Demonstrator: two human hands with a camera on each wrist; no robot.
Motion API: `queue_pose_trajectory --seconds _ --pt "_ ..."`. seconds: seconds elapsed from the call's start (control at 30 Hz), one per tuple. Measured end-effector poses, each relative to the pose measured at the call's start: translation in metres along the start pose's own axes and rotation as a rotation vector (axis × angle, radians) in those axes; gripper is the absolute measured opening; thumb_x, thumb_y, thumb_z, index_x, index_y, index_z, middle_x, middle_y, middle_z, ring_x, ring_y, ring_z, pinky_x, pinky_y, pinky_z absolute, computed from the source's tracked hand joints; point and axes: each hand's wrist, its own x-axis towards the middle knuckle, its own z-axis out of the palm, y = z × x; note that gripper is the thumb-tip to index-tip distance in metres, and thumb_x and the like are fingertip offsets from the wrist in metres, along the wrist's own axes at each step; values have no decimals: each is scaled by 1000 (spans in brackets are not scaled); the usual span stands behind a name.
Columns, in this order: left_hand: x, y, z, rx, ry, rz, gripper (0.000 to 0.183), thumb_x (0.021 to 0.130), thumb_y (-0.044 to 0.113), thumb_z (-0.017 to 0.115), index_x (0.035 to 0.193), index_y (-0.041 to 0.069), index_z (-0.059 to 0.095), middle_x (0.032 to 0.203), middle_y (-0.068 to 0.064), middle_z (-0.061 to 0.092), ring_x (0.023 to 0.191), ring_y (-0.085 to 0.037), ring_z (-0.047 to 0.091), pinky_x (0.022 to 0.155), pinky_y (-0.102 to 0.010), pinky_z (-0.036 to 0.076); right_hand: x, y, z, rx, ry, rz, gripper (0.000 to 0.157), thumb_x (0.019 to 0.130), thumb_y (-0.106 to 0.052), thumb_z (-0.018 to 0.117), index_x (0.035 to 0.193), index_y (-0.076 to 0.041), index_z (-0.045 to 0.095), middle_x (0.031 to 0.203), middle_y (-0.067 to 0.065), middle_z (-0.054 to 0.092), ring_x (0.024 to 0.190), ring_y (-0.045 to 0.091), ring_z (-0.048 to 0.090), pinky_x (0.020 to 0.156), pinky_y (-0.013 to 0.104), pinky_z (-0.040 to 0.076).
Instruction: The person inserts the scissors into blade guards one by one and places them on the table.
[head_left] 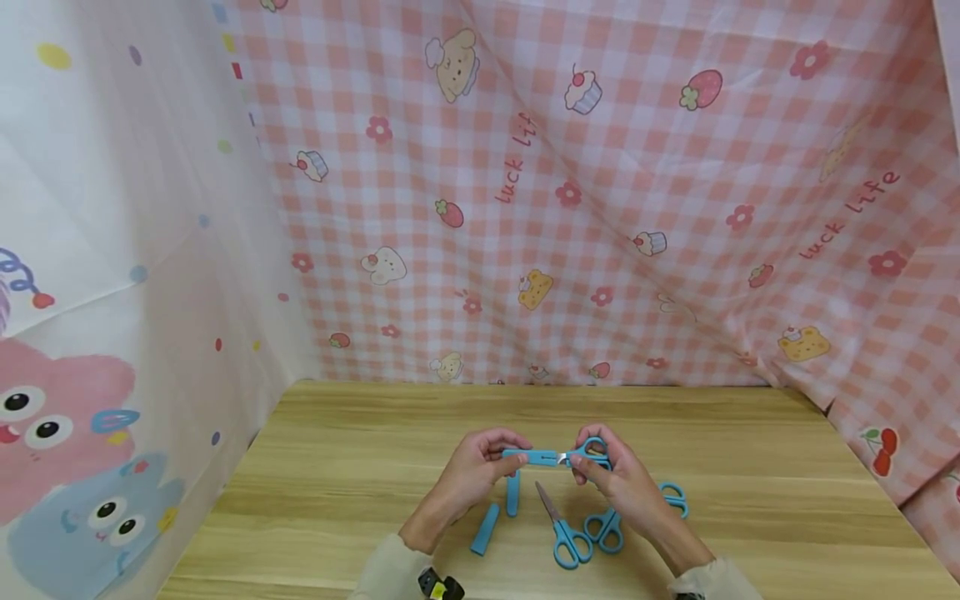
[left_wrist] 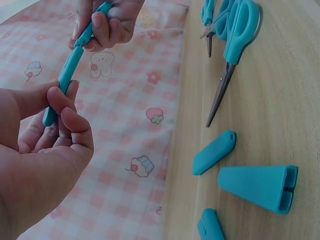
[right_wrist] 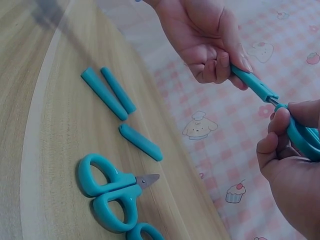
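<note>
the left hand (head_left: 480, 458) has its fingers bent around one end of a blue cover (head_left: 540, 457), with the thumb pressing on it. the right hand (head_left: 618, 467) pinches the blue handles of the held scissors (right_wrist: 296, 135) between the thumb and the curled fingers. these scissors and the cover make almost one straight line, and they are held in the air above the wooden table (head_left: 375, 417). a short piece of metal shows between the cover and the handles, so the blades are only partly inside.

on the table, three other covers lie loose: one near cover (right_wrist: 140, 143) is close to the scissors, and two far covers (right_wrist: 104, 93) are side by side, more to the left. the front scissors (head_left: 561, 531) lie with bare blades pointing away from the person. just beside them are the middle scissors (head_left: 611, 518); i cannot tell if the two touch. the outer scissors (head_left: 672, 500) are partly hidden by the right forearm. behind the table hangs a pink checked cloth (head_left: 420, 183).
</note>
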Motion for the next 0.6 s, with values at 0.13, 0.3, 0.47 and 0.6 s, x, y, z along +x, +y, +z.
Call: queue_pose_trajectory --seconds 0.13,0.3,0.47,0.6 --pt "0 0 1 -4 3 -5 12 93 9 68 104 6 71 96 -12 73 75 -18 61 68 -26 51 0 0 1 4 7 -2 20 101 -15 58 112 -4 45 86 8 56 78 18 55 73 28 46" --pt "-1 0 1 -19 8 -11 14 93 9 68 105 3 70 97 -15 72 74 -12 60 68 -25 51 0 1 2 -1 14 -15 25 100 -16 58 113 0 44 85 7 55 77 16 55 72 27 45" --pt "-1 2 2 -31 13 -17 14 94 8 67 106 2 69 97 -15 72 74 -12 59 67 -24 51 0 2 2 5 12 -11 24 101 -16 58 112 -1 44 88 7 55 80 21 56 73 27 45" --pt "-1 2 2 -30 14 -18 14 94 8 66 107 2 69 98 -17 71 73 -12 58 65 -21 49 0 0 3 13 14 0 21 101 -15 57 112 -2 44 92 8 54 80 22 55 74 27 46"
